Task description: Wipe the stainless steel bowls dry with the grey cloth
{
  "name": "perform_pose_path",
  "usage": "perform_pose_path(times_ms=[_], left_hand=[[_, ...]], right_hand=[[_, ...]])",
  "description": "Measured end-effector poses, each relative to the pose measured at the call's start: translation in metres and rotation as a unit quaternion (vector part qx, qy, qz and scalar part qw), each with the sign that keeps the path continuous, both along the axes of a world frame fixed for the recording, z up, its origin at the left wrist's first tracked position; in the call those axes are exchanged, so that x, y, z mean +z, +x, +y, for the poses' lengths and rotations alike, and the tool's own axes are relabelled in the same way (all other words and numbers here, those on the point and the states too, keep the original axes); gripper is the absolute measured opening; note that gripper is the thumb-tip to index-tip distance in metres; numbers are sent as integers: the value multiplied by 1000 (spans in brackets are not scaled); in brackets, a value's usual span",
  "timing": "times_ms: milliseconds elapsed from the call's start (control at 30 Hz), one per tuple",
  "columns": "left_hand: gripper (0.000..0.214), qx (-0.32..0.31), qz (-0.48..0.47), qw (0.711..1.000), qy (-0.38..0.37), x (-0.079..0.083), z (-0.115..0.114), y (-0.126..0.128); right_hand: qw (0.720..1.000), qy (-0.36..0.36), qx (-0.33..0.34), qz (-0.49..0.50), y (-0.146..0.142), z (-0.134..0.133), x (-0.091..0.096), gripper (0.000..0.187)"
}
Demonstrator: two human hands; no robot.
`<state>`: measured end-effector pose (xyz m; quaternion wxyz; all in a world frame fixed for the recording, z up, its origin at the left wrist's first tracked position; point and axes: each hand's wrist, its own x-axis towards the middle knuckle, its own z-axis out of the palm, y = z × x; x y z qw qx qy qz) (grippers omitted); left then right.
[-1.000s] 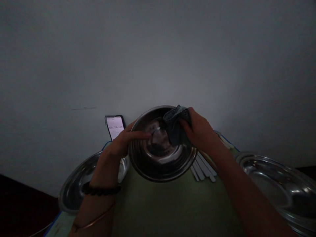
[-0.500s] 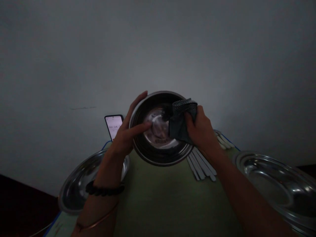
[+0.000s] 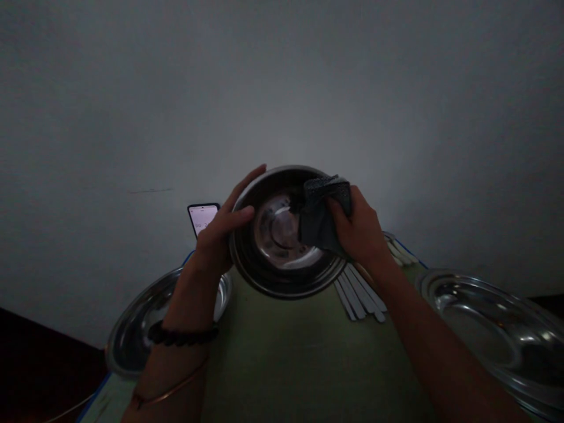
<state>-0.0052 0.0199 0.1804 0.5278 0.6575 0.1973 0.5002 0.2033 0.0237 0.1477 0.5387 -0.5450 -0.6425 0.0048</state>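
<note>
A round steel bowl (image 3: 273,276) is held up off the green table, tilted with its inside facing me. My left hand (image 3: 220,235) grips its left rim, thumb inside and fingers curled over the edge. My right hand (image 3: 359,229) is closed on a dark grey cloth (image 3: 319,214), which is pressed against the bowl's inner right wall and upper rim. A dark bead bracelet and a thin bangle sit on my left wrist.
A phone (image 3: 203,217) with a lit screen leans on the wall behind the bowl. A steel basin (image 3: 132,335) lies at the left, a larger steel basin (image 3: 493,329) at the right. Several white flat sticks (image 3: 361,296) lie on the green table (image 3: 299,364).
The bowl was lifted and tilted toward me, then stayed about level. My left hand shifted from reaching inside to gripping the rim. The cloth moved slightly along the inner right wall.
</note>
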Motion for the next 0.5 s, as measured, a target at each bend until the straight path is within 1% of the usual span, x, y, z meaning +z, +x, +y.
perform_pose_path(times_ms=[67, 100, 167, 267, 400, 467, 500], left_hand=[[81, 26, -4, 999, 33, 0, 0, 3], [83, 37, 1, 998, 42, 0, 0, 3], [80, 41, 21, 998, 42, -1, -1, 2], [70, -8, 60, 998, 6, -2, 0, -4], [61, -93, 106, 988, -59, -6, 3, -11], [61, -120, 127, 980, -93, -7, 3, -11], [60, -123, 125, 979, -102, -8, 2, -10]], right_hand=[[998, -12, -39, 43, 2, 3, -2, 14], [997, -20, -49, 49, 2, 3, -3, 15], [998, -27, -50, 30, 3, 3, -3, 16], [998, -21, -6, -56, 3, -3, 0, 17], [981, -38, 78, -175, 1, -11, 5, 16], [974, -37, 104, -199, 0, -13, 6, 15], [974, -33, 108, -196, 0, -13, 6, 15]])
